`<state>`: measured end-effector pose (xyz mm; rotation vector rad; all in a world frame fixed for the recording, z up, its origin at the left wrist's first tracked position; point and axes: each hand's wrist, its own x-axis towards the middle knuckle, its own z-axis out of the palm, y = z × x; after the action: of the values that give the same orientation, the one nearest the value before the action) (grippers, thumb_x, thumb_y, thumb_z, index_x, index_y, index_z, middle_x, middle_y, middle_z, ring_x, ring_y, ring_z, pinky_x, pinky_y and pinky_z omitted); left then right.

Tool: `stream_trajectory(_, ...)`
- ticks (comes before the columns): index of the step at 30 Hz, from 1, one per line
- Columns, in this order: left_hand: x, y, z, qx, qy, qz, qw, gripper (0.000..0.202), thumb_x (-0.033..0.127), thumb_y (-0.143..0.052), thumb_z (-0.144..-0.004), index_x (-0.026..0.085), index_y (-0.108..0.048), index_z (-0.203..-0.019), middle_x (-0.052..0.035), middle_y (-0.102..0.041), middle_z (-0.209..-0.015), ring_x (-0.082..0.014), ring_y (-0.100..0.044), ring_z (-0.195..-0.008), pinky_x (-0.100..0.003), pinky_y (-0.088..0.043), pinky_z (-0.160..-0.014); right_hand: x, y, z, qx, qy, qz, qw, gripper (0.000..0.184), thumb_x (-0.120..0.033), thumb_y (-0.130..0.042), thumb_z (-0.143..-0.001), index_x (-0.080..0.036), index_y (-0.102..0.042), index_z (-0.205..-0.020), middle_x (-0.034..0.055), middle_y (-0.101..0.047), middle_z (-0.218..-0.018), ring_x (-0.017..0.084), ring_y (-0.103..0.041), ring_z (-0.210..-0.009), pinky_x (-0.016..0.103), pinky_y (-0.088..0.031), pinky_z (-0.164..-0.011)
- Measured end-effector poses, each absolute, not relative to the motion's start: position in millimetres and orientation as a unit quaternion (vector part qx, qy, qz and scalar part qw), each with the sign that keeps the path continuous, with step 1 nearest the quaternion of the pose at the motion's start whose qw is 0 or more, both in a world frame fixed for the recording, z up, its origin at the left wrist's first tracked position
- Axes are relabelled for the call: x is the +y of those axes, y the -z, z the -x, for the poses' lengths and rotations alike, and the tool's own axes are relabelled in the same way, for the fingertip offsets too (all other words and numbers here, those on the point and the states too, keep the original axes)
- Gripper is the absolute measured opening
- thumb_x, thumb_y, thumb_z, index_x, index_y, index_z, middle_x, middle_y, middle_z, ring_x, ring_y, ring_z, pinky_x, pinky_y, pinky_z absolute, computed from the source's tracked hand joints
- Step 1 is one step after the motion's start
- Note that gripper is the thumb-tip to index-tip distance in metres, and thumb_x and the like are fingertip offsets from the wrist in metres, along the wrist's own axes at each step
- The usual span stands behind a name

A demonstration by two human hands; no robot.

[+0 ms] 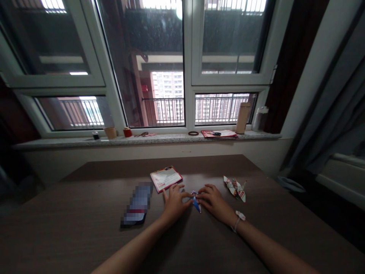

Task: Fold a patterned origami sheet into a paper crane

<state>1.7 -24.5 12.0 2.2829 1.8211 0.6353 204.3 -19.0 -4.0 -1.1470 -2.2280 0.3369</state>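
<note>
Left hand (173, 201) and right hand (215, 201) meet fingertip to fingertip, both pinching the small folded paper (196, 201) low over the surface (85, 236). From it, a paper crane (236, 188) lies at two o'clock and a red-edged card (165, 177) at eleven.

Dark phone (137, 204) beside red-edged card (165, 178); folded paper crane (235, 188) lying apart.

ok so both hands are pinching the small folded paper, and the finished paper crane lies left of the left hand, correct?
No. The finished paper crane lies right of the right hand, not left of the left hand; the head view shows it. Both hands do pinch the small folded paper.
</note>
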Motion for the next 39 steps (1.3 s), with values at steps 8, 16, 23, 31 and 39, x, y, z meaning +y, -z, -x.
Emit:
stream_trajectory(8,-22.2,-8.8,-8.8,0.613,-0.235,-0.753,0.049,0.014,0.041,-0.068,-0.08,0.035,-0.073,-0.091,-0.0026,-0.053,-0.135,-0.0317,-0.032,-0.133,-0.066,-0.011,-0.107,-12.9,1.3,-200.6,-0.819,-0.122,0.463,0.316,0.014,-0.031,-0.063,-0.087,-0.03,-0.074,-0.095,0.004,-0.063,-0.113,0.024,-0.044,-0.118,0.041,-0.035,-0.104)
stream_trajectory(16,-17.7,-3.2,-8.0,0.615,-0.238,-0.749,0.06,0.023,0.041,-0.067,-0.081,0.037,-0.072,-0.102,-0.0043,-0.048,-0.14,-0.0323,-0.029,-0.135,-0.064,-0.01,-0.108,-10.2,6.0,-201.3,-0.807,-0.144,0.489,0.296,0.028,-0.034,-0.063,-0.085,-0.028,-0.069,-0.113,0.007,-0.055,-0.127,0.028,-0.038,-0.127,0.047,-0.031,-0.109)
stream_trajectory(23,-21.6,-7.2,-10.2,0.595,-0.263,-0.758,0.047,0.014,0.037,-0.068,-0.081,0.036,-0.072,-0.094,-0.0011,-0.053,-0.135,-0.0295,-0.033,-0.133,-0.063,-0.011,-0.109,-16.2,1.0,-199.4,-0.804,-0.122,0.478,0.331,0.017,-0.028,-0.067,-0.083,-0.026,-0.071,-0.099,0.0061,-0.058,-0.122,0.027,-0.037,-0.127,0.045,-0.031,-0.11)
stream_trajectory(31,-22.4,-5.8,-5.2,0.575,-0.22,-0.787,0.022,0.011,0.032,-0.071,-0.08,0.039,-0.075,-0.086,0.0016,-0.052,-0.138,-0.0319,-0.032,-0.134,-0.066,-0.006,-0.109,-20.0,0.8,-200.8,-0.829,-0.077,0.463,0.305,0.016,-0.029,-0.063,-0.086,-0.03,-0.073,-0.099,0.0054,-0.057,-0.121,0.026,-0.037,-0.128,0.044,-0.033,-0.108)
stream_trajectory(39,-28.2,-5.1,-2.4,0.555,-0.228,-0.799,-0.035,0.015,0.037,-0.07,-0.082,0.041,-0.074,-0.096,-0.0007,-0.054,-0.136,-0.0336,-0.038,-0.131,-0.07,-0.012,-0.107,-20.1,-2.2,-204.6,-0.852,-0.031,0.458,0.252,0.021,-0.034,-0.059,-0.09,-0.036,-0.072,-0.105,0.0056,-0.057,-0.122,0.027,-0.036,-0.129,0.047,-0.029,-0.11)
